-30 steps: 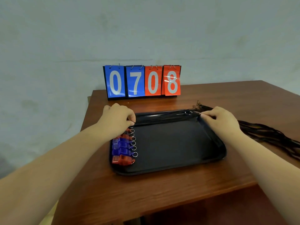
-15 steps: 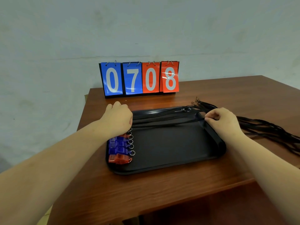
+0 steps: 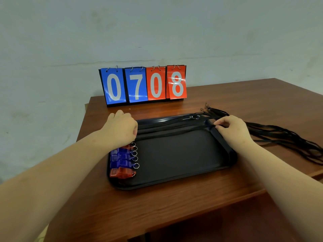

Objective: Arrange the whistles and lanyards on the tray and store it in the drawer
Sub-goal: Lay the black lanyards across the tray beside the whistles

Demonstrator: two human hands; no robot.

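A black tray [image 3: 174, 179] lies on the wooden table. Along its left edge runs a column of several blue and red whistles [image 3: 122, 163] with metal rings. A black lanyard [image 3: 174, 132] is stretched across the far part of the tray, with other strands lying behind it. My left hand [image 3: 120, 130] is closed on the lanyard's left end, just above the whistles. My right hand [image 3: 230, 128] pinches its right end over the tray's right rim. A bundle of loose black lanyards [image 3: 283, 138] trails off to the right on the table.
A flip scoreboard [image 3: 145, 84] reading 0708 stands at the back of the table [image 3: 157, 206], against a pale wall. The table's near edge and right corner are close to the tray.
Both hands have drawn the lanyard a little nearer over the tray's far part. The camera has tilted, so the scene sits slightly lower and closer.
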